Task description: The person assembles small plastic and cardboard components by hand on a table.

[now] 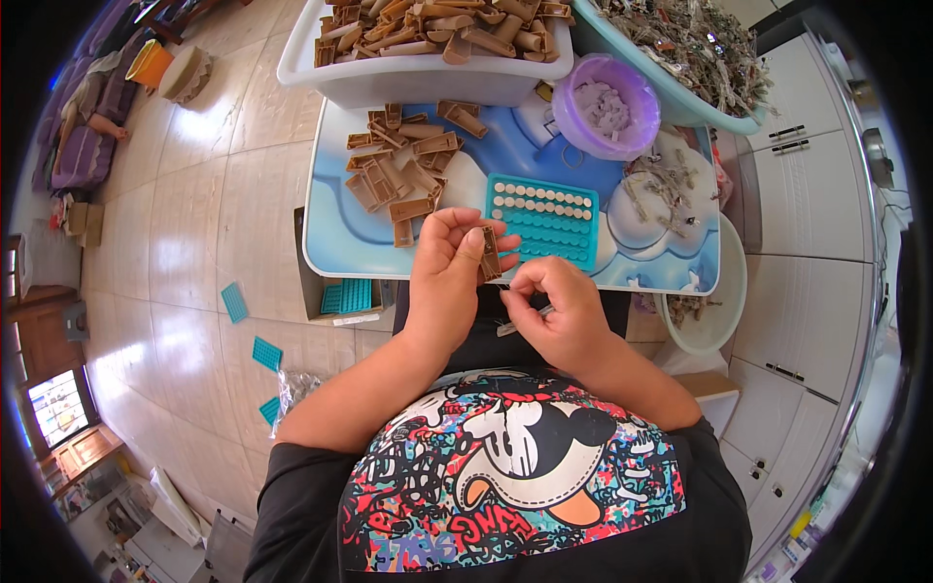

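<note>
My left hand (445, 267) is closed around a small brown plastic casing (490, 257), held hollow side up above the table's front edge. Just right of its lower end, the thumb and fingers of my right hand (564, 313) are pinched together. A thin pale bit shows at those fingertips, too small to name. Beyond my hands lies a teal tray (554, 251) of round pockets, its far rows filled with small pale discs (546, 205). To the left, loose brown casings (403, 160) are heaped on the blue-and-white table (330, 238).
A white tub (418, 89) full of brown parts stands at the back. Right of it are a purple bowl (641, 117) and a pale blue basin (743, 123) of tangled parts. More small parts (666, 185) lie at the table's right. Teal trays (234, 302) lie on the floor.
</note>
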A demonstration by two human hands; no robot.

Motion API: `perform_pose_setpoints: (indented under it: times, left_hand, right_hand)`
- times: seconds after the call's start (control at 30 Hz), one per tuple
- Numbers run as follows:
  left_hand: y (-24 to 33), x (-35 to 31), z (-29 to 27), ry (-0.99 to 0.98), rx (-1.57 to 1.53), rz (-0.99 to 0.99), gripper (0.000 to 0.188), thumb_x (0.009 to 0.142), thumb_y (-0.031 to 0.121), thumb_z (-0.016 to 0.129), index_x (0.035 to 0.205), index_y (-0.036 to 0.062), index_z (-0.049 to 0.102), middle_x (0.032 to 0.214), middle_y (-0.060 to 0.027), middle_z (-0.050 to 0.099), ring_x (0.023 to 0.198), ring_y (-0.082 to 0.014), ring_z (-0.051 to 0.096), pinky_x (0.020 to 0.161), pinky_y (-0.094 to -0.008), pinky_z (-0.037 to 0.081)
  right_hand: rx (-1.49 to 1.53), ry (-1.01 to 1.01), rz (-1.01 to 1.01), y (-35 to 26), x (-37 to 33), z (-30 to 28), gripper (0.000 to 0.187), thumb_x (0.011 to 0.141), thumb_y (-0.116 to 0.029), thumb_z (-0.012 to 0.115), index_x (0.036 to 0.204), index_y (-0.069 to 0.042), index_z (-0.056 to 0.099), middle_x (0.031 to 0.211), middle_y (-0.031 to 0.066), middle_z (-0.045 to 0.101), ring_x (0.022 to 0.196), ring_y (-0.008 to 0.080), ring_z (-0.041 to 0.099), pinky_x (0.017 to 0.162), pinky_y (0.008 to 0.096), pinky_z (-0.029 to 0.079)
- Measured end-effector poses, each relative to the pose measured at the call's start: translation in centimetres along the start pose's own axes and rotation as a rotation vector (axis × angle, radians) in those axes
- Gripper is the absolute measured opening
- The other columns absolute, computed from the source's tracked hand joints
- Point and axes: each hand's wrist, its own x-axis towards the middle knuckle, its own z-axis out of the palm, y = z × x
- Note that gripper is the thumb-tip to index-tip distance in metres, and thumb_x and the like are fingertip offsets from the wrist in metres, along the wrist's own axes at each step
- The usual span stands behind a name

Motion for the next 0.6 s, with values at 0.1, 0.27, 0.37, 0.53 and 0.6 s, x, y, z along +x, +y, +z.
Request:
perform_pose_setpoints:
  times: [0.1,0.27,0.37,0.53,0.6]
  left_hand:
    - [-0.05,0.13,-0.15,0.002,-0.001,0.01,0.017,0.096,0.01,0.04,0.112,0.0034,0.039,0.107,-0.0147,0.055,0.099,-0.0249,0.06,0.083,-0.0365,0.053]
    - [-0.01,0.09,0.0,0.006,-0.018,0.0,0.017,0.096,0.009,0.039,0.112,0.0032,0.039,0.108,-0.0148,0.056,0.099,-0.0244,0.06,0.082,-0.0355,0.053]
    - [0.07,0.03,0.06,0.006,-0.018,-0.01,0.017,0.096,0.009,0.039,0.112,0.0031,0.039,0.108,-0.0149,0.055,0.099,-0.0241,0.06,0.081,-0.035,0.054]
    - [0.11,-0.19,0.17,0.004,-0.003,-0.016,0.017,0.096,0.009,0.04,0.113,0.0035,0.039,0.107,-0.0153,0.056,0.098,-0.0236,0.06,0.08,-0.0344,0.054]
    - [0.09,-0.29,0.27,0.008,-0.007,-0.014,0.017,0.096,0.009,0.04,0.112,0.0026,0.04,0.107,-0.0154,0.056,0.098,-0.0236,0.06,0.081,-0.0344,0.054]
  right_hand:
    - [-0.015,0.006,0.005,0.18,0.13,-0.07,0.023,0.07,0.001,0.066,0.084,-0.008,0.051,0.066,0.0048,0.056,0.06,0.0266,0.054,0.057,0.0367,0.039]
    - [-0.167,-0.048,-0.111,0.69,-0.06,0.25,0.027,0.068,0.001,0.066,0.089,-0.009,0.052,0.071,0.0065,0.057,0.063,0.0281,0.053,0.06,0.038,0.039]
    - [-0.17,-0.077,-0.103,0.68,-0.12,0.29,0.028,0.069,0.001,0.065,0.094,-0.009,0.054,0.072,0.0074,0.057,0.064,0.0284,0.053,0.061,0.0392,0.04]
    - [-0.13,-0.094,-0.079,0.7,-0.27,0.59,0.03,0.072,-0.003,0.066,0.099,-0.008,0.055,0.072,0.0075,0.058,0.065,0.0283,0.055,0.062,0.0385,0.041]
    - [-0.112,-0.095,-0.05,0.87,-0.37,0.73,0.03,0.072,-0.004,0.066,0.099,-0.008,0.055,0.072,0.0076,0.059,0.066,0.0281,0.056,0.062,0.0379,0.042]
